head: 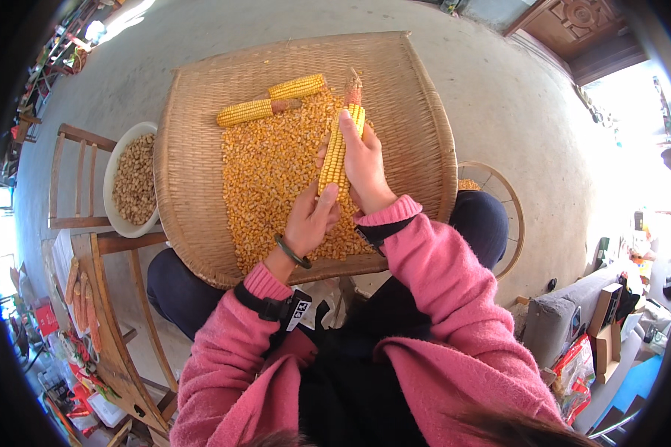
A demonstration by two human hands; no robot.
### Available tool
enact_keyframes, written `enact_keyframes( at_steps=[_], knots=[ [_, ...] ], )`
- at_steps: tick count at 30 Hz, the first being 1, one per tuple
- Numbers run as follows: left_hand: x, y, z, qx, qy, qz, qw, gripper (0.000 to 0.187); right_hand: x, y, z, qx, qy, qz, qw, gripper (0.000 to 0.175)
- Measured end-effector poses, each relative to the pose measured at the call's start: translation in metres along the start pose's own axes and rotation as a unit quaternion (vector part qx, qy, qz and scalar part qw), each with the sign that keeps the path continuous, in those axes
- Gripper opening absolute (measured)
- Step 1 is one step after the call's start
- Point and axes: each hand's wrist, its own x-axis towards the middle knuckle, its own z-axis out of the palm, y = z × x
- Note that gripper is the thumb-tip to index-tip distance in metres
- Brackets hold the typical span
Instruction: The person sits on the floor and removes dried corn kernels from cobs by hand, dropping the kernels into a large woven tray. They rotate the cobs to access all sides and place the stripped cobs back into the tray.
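Between my hands, an ear of corn (334, 163) is held lengthwise above a woven winnowing basket (414, 128). Its far end is bare reddish cob; yellow kernels cover the rest. My right hand (363, 162) grips it around the middle, thumb on top and fingers partly hidden beneath. At the near end, my left hand (311, 219) holds the ear with its thumb against the kernels. Loose corn kernels (274, 173) are spread in the basket below. Two more ears lie at the far side of the kernels, one partly stripped (246, 112) and the other (296, 86) behind it.
A white basin (109, 184) of light brown, lumpy pieces stands left of the basket, by a wooden chair (56, 167). Bare cobs (84, 299) lie on wooden furniture at lower left. A round spoked frame (519, 223) is beside my right knee. A grey sofa (559, 307) stands lower right.
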Motion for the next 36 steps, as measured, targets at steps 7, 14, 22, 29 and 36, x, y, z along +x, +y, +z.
enact_keyframes(
  at_steps=[7,14,22,29,36],
  knots=[
    [0.003,0.008,0.006,-0.136,0.025,-0.086,0.987,0.039,-0.002,-0.001,0.004,-0.036,-0.006,-0.036,0.999,0.029],
    [-0.002,0.008,0.003,-0.043,-0.004,-0.048,0.998,0.036,-0.005,0.001,0.005,0.001,0.005,0.006,1.000,0.031],
    [0.000,0.013,0.010,-0.166,-0.037,-0.076,0.982,0.033,0.000,-0.002,0.001,0.018,0.019,0.019,0.999,0.033],
    [0.001,0.008,0.003,-0.075,-0.007,-0.086,0.993,0.038,0.001,0.011,0.002,-0.049,-0.012,-0.072,0.996,0.030],
    [0.006,0.006,0.006,-0.092,0.064,-0.078,0.991,0.039,0.008,0.024,0.008,-0.158,0.007,-0.243,0.957,0.028]
  ],
)
